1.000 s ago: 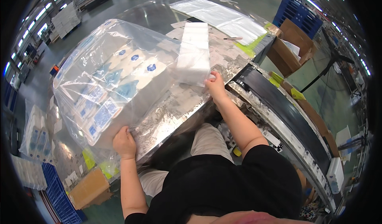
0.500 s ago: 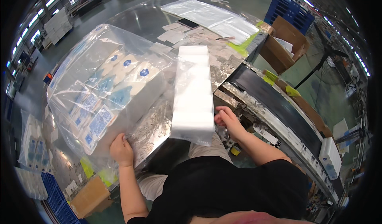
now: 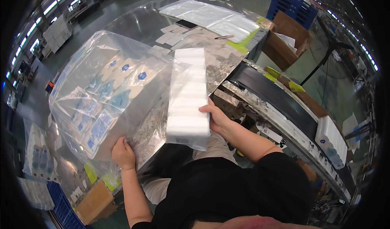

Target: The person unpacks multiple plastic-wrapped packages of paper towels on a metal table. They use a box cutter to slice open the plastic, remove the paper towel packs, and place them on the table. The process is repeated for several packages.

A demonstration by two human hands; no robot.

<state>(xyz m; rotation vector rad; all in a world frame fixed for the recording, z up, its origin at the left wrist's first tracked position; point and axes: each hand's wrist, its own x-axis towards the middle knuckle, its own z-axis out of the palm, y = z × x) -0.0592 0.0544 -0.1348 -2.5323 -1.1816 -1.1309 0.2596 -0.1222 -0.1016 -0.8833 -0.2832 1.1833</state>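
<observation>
A large clear plastic bag (image 3: 91, 46) lies on the left of the worktable, holding several white packs with blue marks (image 3: 125, 67). My left hand (image 3: 123, 153) is closed at the bag's near edge, fingers pinching the thin film. Right of the bag lies a long white pack wrapped in clear film (image 3: 187, 94), ridged crosswise like a row of rolls; its near end juts past the table edge. My right hand (image 3: 215, 116) grips that pack's right side, thumb on top, the other fingers mostly hidden.
A dark conveyor belt (image 3: 272, 92) runs down the right, with another white pack (image 3: 331, 141) on it. Flat plastic bags (image 3: 211, 19), a phone (image 3: 186, 24) and a pen (image 3: 224, 37) lie at the back. Cardboard boxes stand right (image 3: 286, 42) and lower left (image 3: 94, 202).
My right hand has moved left and taken hold of the white pack's side; it was just beside it before. My left hand stays at the bag's edge. The conveyor pack appears slightly higher.
</observation>
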